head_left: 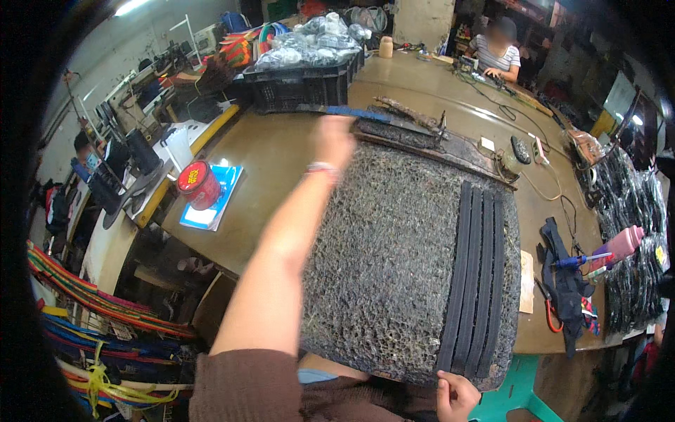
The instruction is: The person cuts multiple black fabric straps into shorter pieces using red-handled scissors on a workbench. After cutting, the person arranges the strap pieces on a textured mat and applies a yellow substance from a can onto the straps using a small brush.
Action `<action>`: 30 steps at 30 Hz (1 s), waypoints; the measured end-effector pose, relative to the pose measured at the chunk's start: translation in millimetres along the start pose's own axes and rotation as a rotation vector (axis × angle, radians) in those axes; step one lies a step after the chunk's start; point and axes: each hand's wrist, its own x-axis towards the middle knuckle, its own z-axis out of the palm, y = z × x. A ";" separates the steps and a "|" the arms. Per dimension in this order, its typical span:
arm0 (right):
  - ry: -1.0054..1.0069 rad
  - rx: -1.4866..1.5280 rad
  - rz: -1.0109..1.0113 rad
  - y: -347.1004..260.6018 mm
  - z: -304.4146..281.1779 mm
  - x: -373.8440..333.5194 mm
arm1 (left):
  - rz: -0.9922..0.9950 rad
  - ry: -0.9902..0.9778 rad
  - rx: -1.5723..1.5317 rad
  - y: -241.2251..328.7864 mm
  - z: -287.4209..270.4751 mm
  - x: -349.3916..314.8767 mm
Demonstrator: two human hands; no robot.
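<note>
A dark, rough, pitted board (pixel 380 253) lies before me, with several black fabric strips (pixel 472 274) side by side along its right part. My left hand (pixel 333 144) reaches to the board's far left corner, beside a rusty metal bar (pixel 436 151) along the far edge. Motion smears its fingers, so their hold is unclear. At the near edge, my right hand (pixel 457 398) has its fingers curled and drawn together beside the strips' near ends. Whatever it pinches is too small or hidden to make out.
Left of the board, a red tin (pixel 199 184) stands on a blue-and-white booklet (pixel 223 197). A black crate (pixel 302 88) of plastic-wrapped goods is behind. On the right are orange-handled scissors (pixel 553 316), a pink bottle (pixel 622 243) and cables. A person (pixel 498 53) sits at the far end.
</note>
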 end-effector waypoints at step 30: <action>0.026 0.033 -0.426 6.8 100.0 -4.3 | 0.258 -1.009 -0.109 150.8 -175.5 -75.3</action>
